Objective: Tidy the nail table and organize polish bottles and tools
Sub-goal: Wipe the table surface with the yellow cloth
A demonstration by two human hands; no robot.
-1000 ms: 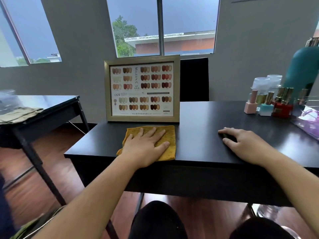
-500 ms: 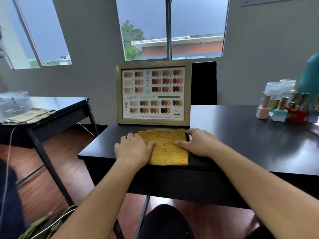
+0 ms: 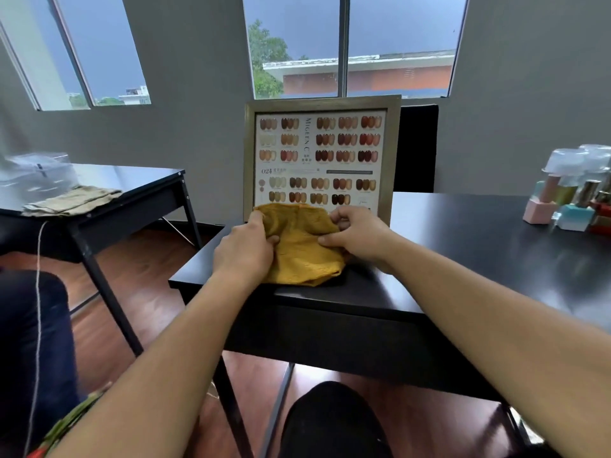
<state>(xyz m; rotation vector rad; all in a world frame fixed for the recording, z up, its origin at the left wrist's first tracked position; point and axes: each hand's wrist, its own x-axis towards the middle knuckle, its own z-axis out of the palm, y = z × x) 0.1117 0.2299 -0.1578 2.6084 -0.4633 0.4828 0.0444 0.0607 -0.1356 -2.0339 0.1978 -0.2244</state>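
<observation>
While both hands close on it from either side, the mustard-yellow cloth (image 3: 302, 249) sits bunched at the near left corner of the black table (image 3: 463, 252), its lower edge resting on the tabletop and its upper part lifted and crumpled. The left hand (image 3: 244, 249) pinches the cloth's left side, thumb curled over the fabric and fingers tucked behind it; the right hand (image 3: 358, 238) grips the right side, fingers folded onto the upper edge and thumb pressed against the front. Directly behind the cloth, and partly covered by it along the bottom edge, a framed nail colour chart (image 3: 320, 157) stands upright on the table, showing rows of brown, beige and red swatches. At the far right of the table, well apart from the hands, stands a cluster of polish bottles (image 3: 575, 203) with pink, teal and red bases, with clear plastic containers (image 3: 582, 160) just behind them. To the left, a second black table (image 3: 139, 190) carries a folded beige cloth (image 3: 72, 201) and a clear plastic box (image 3: 33, 175). A dark chair back (image 3: 416, 147) rises beyond the main table, beneath the window.
</observation>
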